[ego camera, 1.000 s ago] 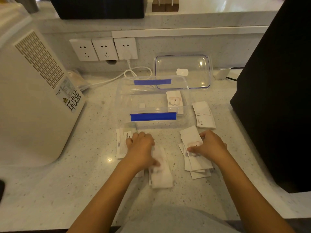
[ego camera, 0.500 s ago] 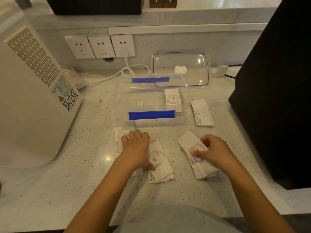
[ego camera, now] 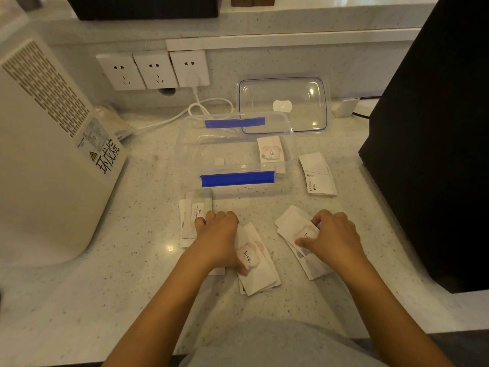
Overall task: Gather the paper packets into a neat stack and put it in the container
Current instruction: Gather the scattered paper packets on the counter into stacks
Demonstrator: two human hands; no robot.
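Note:
White paper packets lie in small piles on the speckled counter. My left hand (ego camera: 218, 238) rests on a middle pile (ego camera: 258, 271), thumb pressing a packet printed "love". More packets (ego camera: 191, 218) lie just left of that hand. My right hand (ego camera: 334, 239) pinches the top packet of the right pile (ego camera: 292, 225). Another packet (ego camera: 317, 174) lies alone to the right of the clear container (ego camera: 185, 160), which has blue clips and stands open behind the piles. One packet (ego camera: 271, 152) leans inside its right end.
The container's clear lid (ego camera: 284, 104) lies behind it by the wall. A white appliance (ego camera: 45, 144) stands at the left, a large black object (ego camera: 434, 128) at the right. A white cable (ego camera: 203, 109) runs from the wall sockets (ego camera: 153, 70).
Both hands have shifted their piles slightly. The middle pile now shows the "love" print beside my left thumb, and my right hand has closed its fingers on the right pile's top packet.

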